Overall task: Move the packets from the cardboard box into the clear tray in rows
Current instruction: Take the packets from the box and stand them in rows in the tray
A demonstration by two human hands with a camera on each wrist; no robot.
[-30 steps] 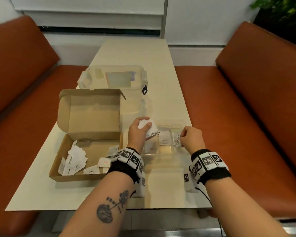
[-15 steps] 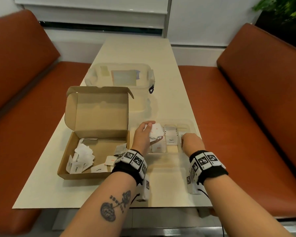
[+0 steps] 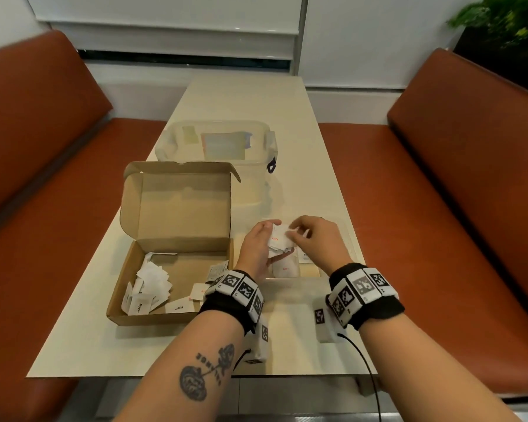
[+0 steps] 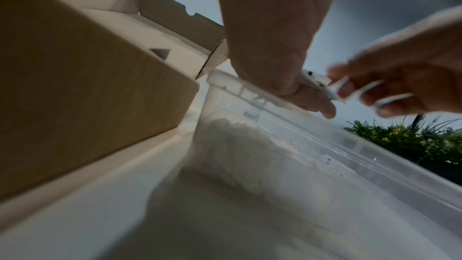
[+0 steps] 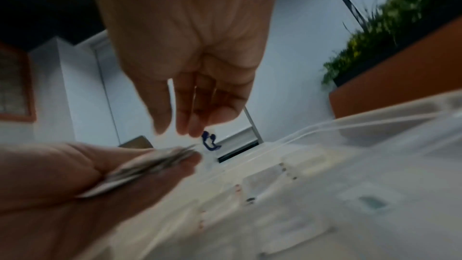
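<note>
White paper packets [image 3: 279, 240] sit fanned in a small stack between the thumb and fingers of the left hand [image 3: 256, 248], which grips them above the clear tray [image 3: 352, 239]. In the right wrist view the stack shows edge-on, pinched flat across the left fingers [image 5: 160, 177]. The right hand [image 3: 316, 239] reaches in from the other side, its fingertips [image 3: 293, 234] curled toward the top edge of the stack; the view is blurred there, so I cannot tell whether they already pinch a packet or only touch it. In the left wrist view the right fingers [image 4: 390, 94] meet the stack at its outer edge.

Below both hands, more packets [image 3: 285, 268] stand inside the tray, one with red print facing the camera, another partly hidden behind the right wrist. The tray stands on the pale table [image 3: 247, 95], just beside the open cardboard box [image 3: 153, 318]. Loose packets [image 3: 151, 280] lie heaped in the box's left corner, with a few more along its near wall. Behind the box stands a larger clear tub [image 3: 168, 141] with a dark clip on its right side. Orange benches [image 3: 439, 184] flank the table, and a green plant [image 3: 506, 19] shows at the upper right.
</note>
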